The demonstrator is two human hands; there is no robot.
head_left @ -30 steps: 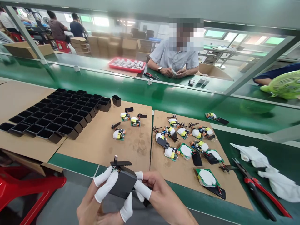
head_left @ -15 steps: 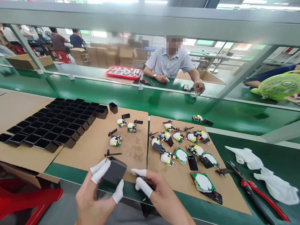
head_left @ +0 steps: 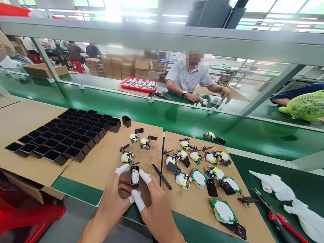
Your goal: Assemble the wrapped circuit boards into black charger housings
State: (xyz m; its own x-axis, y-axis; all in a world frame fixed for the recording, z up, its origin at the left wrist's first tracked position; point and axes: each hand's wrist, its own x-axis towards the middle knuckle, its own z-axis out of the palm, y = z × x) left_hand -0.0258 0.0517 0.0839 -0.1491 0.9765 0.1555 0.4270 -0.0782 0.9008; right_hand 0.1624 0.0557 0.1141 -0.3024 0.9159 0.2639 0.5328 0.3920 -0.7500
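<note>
A small black plastic case (head_left: pixel 135 184) stands on the cardboard with its mouth up, and a circuit board with a white pad (head_left: pixel 135 176) sits inside it. Thin wires lead from its top to a small black cover piece. My left hand (head_left: pixel 115 195) curls around the case's left side, white finger cots on its tips. From the right, my right hand (head_left: pixel 154 199), also in finger cots, closes on the same case, both thumbs at its near side. Black tweezers (head_left: pixel 162 176) lie just beyond my right fingers. Circuit boards with white pads (head_left: pixel 127 157) lie nearby.
Rows of black cases (head_left: pixel 60 136) fill the left cardboard. More wired boards (head_left: pixel 198 178) cover the right sheet. Red-handled pliers (head_left: pixel 274 214) and white cloth (head_left: pixel 286 192) lie at right. Across the green belt (head_left: pixel 106 108), a person (head_left: pixel 188 76) works by a red tray (head_left: pixel 121 83).
The case has gone from tilted in my left hand to upright on the cardboard. My right hand has put the tweezers down and moved left to the case. The view has shifted.
</note>
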